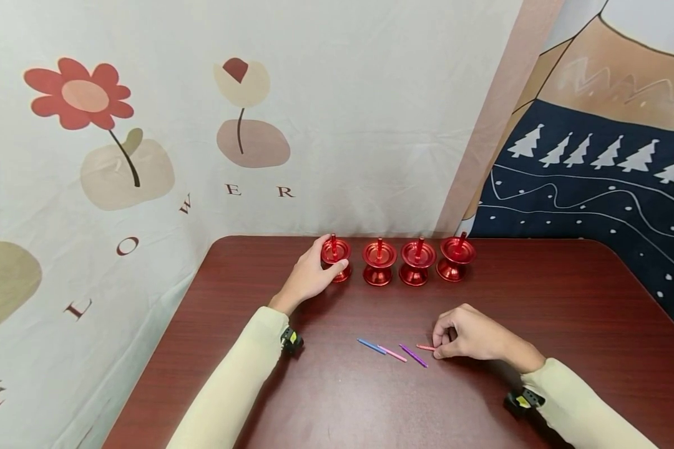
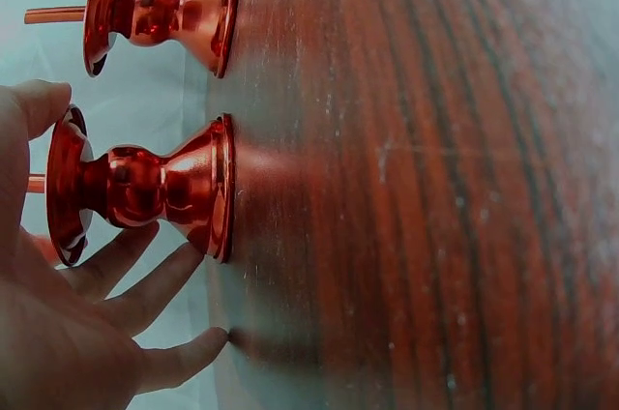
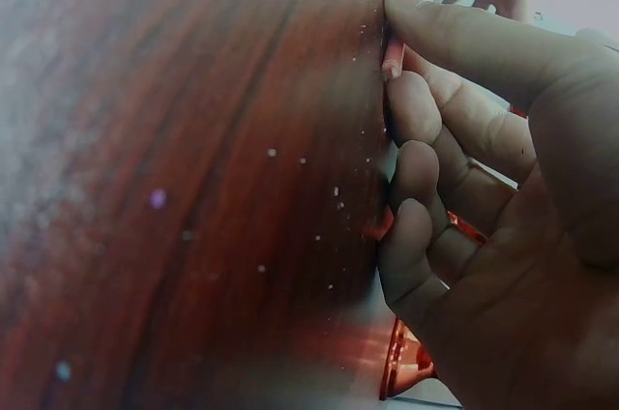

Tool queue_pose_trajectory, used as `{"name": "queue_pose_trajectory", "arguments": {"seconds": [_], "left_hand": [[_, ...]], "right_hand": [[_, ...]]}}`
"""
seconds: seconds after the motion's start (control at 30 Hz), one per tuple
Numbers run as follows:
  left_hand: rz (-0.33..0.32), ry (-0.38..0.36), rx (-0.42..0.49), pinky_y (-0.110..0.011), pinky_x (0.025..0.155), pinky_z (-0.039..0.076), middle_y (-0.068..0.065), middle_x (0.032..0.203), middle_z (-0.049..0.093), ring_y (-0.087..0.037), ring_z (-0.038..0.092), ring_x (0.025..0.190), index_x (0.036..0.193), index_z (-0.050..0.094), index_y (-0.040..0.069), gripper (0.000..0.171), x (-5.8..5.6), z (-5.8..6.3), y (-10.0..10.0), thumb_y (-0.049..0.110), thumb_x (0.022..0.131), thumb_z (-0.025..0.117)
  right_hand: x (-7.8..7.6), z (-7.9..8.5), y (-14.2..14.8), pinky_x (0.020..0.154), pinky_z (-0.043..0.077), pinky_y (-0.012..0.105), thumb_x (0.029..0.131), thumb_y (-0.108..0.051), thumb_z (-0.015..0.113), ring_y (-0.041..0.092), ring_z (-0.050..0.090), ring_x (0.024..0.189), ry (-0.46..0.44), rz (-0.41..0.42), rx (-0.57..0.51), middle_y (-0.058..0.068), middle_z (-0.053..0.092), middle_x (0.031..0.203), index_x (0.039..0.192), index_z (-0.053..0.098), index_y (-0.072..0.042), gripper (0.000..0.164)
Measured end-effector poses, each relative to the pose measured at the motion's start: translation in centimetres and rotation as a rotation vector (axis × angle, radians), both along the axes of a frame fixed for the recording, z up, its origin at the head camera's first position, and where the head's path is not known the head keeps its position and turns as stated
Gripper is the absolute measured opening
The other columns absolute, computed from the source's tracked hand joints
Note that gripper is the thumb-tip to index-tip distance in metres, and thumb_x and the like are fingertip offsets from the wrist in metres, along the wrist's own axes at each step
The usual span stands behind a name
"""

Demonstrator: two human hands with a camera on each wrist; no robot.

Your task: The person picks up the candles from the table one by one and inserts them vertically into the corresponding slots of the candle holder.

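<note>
My left hand (image 1: pixel 309 274) holds the leftmost red metal candle holder (image 1: pixel 342 273) by its upper dish, thumb on the near side and fingers behind. In the left wrist view that candle holder (image 2: pixel 131 186) stands on its flared base, the thumb at the dish rim. Lower right, my right hand (image 1: pixel 474 333) pinches the end of a thin red candle (image 1: pixel 424 347) low over the table, thumb against forefinger. Only a short bit of this candle (image 3: pixel 393 59) shows in the right wrist view. Left of it lie a purple candle (image 1: pixel 414 356), a pink candle (image 1: pixel 392 353) and a blue candle (image 1: pixel 371 346).
Three more red candle holders, the second (image 1: pixel 378 274), third (image 1: pixel 414 275) and fourth (image 1: pixel 452 270), stand in a row along the back edge of the brown table (image 1: pixel 567 299). Behind it hangs a printed cloth (image 1: pixel 359 125). Small specks dot the tabletop near the right hand.
</note>
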State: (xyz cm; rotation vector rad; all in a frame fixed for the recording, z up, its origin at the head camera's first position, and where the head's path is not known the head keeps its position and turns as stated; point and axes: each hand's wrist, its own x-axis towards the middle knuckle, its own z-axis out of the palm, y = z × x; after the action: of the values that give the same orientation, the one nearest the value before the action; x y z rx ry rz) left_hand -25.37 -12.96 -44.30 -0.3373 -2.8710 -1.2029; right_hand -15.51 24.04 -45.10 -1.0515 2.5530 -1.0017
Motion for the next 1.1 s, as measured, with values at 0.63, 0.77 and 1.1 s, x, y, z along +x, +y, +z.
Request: {"name": "queue_pose_trajectory", "arguments": {"seconds": [0.63,0.77,1.1], "left_hand": [[0.003,0.019,-0.022,-0.056,0.116,0.049,-0.018,0.158,0.056,-0.037,0.056,0.143,0.167,0.040,0.010,0.078,-0.25,-0.09,-0.03,0.043,0.105,0.074],[0.008,0.017,-0.015,-0.057,0.115,0.050,-0.020,0.155,0.057,-0.038,0.057,0.142,0.166,0.040,0.009,0.078,-0.12,-0.24,-0.04,0.042,0.105,0.075],[0.001,0.007,0.001,-0.055,0.111,0.054,-0.020,0.152,0.060,-0.037,0.061,0.137,0.165,0.040,0.012,0.078,0.37,-0.15,-0.05,0.043,0.103,0.076]], "right_hand": [[0.19,0.26,-0.58,0.057,0.043,0.021,0.079,-0.005,0.085,-0.005,0.049,0.065,0.131,0.032,0.032,-0.024,0.054,0.072,0.073,0.070,-0.028,0.028],[0.26,0.29,-0.81,0.057,0.042,0.021,0.077,-0.008,0.084,-0.006,0.049,0.065,0.168,0.020,0.061,-0.023,0.053,0.071,0.072,0.066,-0.029,0.028],[-0.14,-0.31,-0.70,0.055,0.042,0.020,0.079,-0.005,0.082,-0.005,0.048,0.064,0.174,-0.012,0.009,-0.026,0.052,0.068,0.073,0.067,-0.030,0.030]]}}
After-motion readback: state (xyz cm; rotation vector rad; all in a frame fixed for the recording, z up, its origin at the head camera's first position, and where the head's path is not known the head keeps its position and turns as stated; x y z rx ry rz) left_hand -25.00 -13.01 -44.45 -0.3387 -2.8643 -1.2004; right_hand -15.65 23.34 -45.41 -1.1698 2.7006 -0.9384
